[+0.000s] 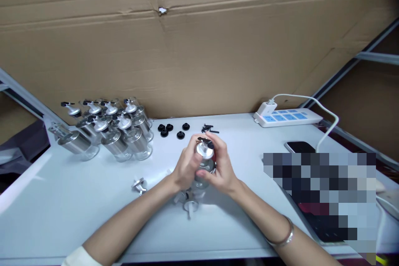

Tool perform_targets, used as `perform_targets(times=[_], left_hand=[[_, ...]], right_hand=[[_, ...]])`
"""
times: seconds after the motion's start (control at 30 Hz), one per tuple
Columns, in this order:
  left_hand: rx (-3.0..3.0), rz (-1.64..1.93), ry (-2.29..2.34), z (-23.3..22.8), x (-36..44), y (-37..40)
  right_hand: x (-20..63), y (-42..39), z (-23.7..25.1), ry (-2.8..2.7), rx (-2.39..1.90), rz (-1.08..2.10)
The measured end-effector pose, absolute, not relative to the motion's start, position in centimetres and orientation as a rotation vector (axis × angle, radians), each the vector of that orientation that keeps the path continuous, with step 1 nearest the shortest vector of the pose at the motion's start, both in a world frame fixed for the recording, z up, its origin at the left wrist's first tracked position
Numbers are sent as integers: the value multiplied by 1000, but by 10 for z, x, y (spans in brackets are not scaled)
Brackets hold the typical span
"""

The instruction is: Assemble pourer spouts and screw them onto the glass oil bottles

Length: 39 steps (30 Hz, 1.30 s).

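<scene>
Between my two hands stands a glass dispenser bottle [202, 182], topped by a silver lid [205, 150] with a black-tipped spout. My left hand [188, 165] wraps around it from the left, its thumb near the lid. From the other side my right hand [223, 165] closes around the neck and lid, thumb in front. Parts of the bottle are hidden behind the fingers. Just below my hands lies a loose metal spout lid [190, 205], and a second spout lid [139, 184] rests beyond my left forearm.
At the left back, several glass bottles with steel sleeves [116, 143] stand grouped, many with spouts. Black round caps [181, 134] and small black pieces [209, 127] lie at the middle back. A power strip [282, 118] with a white cable and a phone [299, 147] are at right.
</scene>
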<state>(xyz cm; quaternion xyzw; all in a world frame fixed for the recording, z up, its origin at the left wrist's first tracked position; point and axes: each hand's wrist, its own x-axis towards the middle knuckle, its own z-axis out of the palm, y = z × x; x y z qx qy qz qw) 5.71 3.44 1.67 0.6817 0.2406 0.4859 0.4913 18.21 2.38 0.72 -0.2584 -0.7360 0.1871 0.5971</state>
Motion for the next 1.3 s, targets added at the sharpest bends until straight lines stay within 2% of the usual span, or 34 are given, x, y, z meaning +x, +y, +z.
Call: perform_targets(times=[0.33,0.53,0.7,0.9,1.07,1.2,1.3], left_hand=[[1873,1133,733,19,61,31],[1741,1407,602,28,56,38],[1768,1770,402,75,28,45],[1786,2245,548,138,-48,44],[1917,2396,925,115,-124,41],[1720,2438,1367,87,-167,38],[1671,2430,1523,83,-184,37]], right_hand=[[185,25,7,-1518,-564,386],[184,29,3,-1429,-596,429],[183,28,2,-1411,-641,447],[181,23,5,-1429,-653,478],[180,21,3,-1428,-670,507],[179,22,4,-1426,-663,498],[179,22,4,-1426,-657,507]])
